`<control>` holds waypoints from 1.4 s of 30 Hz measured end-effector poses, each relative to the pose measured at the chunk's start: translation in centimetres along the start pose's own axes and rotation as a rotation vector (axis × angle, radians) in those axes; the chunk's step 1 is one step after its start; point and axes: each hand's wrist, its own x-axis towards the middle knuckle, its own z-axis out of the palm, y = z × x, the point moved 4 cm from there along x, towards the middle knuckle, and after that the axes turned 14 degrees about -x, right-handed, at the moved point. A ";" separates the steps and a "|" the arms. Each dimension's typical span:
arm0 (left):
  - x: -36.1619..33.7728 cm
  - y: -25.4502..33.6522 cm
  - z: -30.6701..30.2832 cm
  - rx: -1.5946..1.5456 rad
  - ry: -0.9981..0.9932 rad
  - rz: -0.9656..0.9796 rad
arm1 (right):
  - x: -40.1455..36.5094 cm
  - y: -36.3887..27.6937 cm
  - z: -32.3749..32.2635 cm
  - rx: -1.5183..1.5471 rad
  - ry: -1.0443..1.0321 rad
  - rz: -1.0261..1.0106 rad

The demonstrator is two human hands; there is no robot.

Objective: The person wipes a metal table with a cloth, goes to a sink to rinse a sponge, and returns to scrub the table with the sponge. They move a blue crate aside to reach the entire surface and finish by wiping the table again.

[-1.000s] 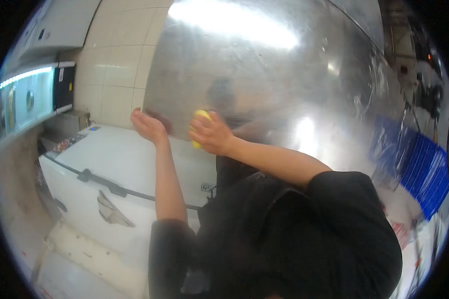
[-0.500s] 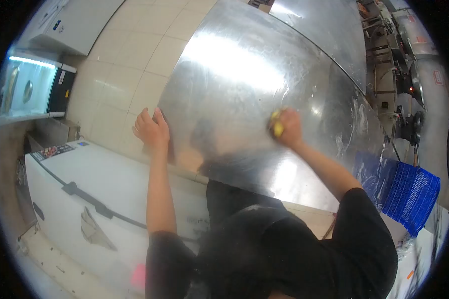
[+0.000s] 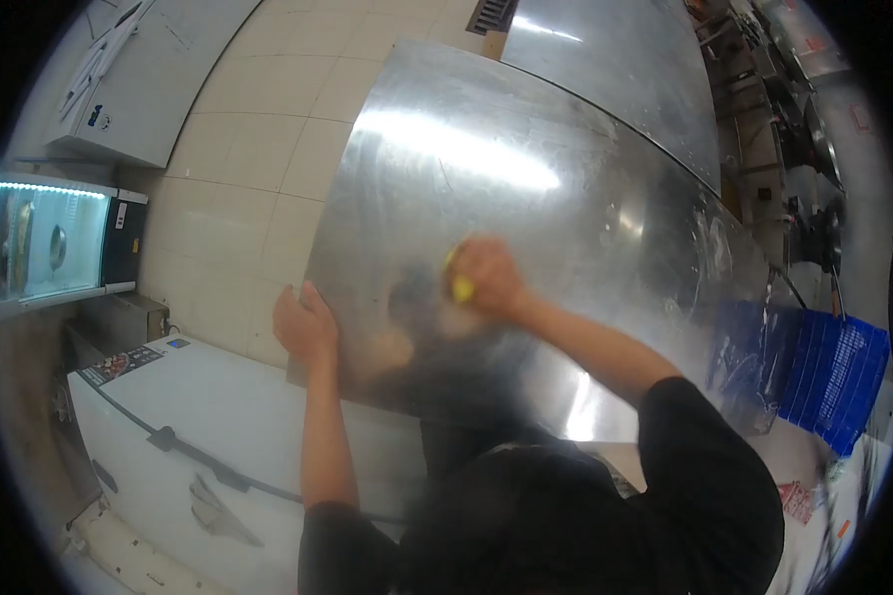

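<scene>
My right hand [image 3: 492, 277] is closed around a yellow sponge [image 3: 460, 284] and presses it on the shiny steel table [image 3: 566, 228]. Motion smears the fingers a little, and much of the sponge is hidden in the grip. At the table's left edge is my left hand [image 3: 305, 322], its thumb apart from the fingers and nothing held in it. Hazy streaks and wet-looking marks cover parts of the steel, most plainly toward the right.
A blue plastic basket [image 3: 831, 382] stands by the table's right end. Lower left is a white chest freezer [image 3: 228, 397]; beyond it, a lit glass cabinet [image 3: 55, 243]. A second steel table [image 3: 620, 74] adjoins at the back. Pans [image 3: 831, 223] line the far right.
My right hand has slid the sponge leftward across the steel, closer to my left hand. The left hand stays at the table edge, and the camera view has shifted slightly.
</scene>
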 end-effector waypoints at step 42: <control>0.2 -1.4 -0.8 -0.610 0.093 -0.079 | 18.1 -3.6 10.2 -0.053 -0.030 -0.118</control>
